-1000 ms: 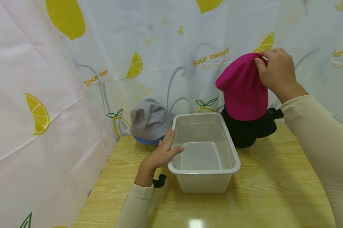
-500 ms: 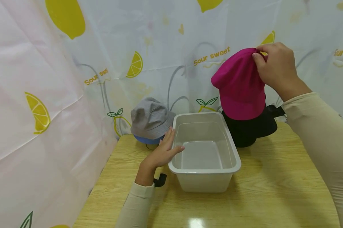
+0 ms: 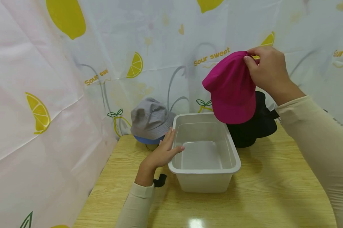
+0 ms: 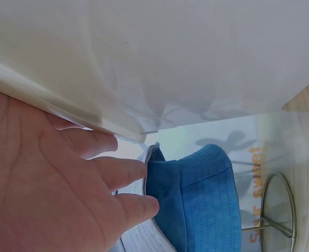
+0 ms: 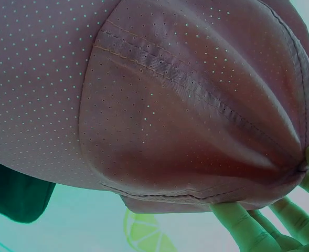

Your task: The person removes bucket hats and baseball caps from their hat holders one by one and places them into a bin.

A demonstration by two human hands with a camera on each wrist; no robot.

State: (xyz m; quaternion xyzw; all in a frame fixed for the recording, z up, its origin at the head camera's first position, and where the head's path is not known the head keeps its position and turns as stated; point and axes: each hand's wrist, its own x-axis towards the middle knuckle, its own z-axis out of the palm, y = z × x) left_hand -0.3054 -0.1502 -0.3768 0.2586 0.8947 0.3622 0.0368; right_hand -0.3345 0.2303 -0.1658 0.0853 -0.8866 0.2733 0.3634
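Lifting looks done: the right hand pinches the pink cap outside the bin; the black cap below that grip and the gray hat near the straight-fingered left hand sit unheld.

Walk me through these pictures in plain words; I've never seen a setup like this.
There is no robot here, just a person working bare-handed. The wide view comes from a camera worn on the head. The other two come from cameras on the wrists, each looking at that hand's work; colours look off in the right one. On the wood-grain table stands a pale tub, with a grey bucket hat to its left, blue showing beneath, and a black cap to its right. The left hand rests against the tub's left rim, fingers extended. The right hand pinches the top of a pink cap, holding it up in the air.
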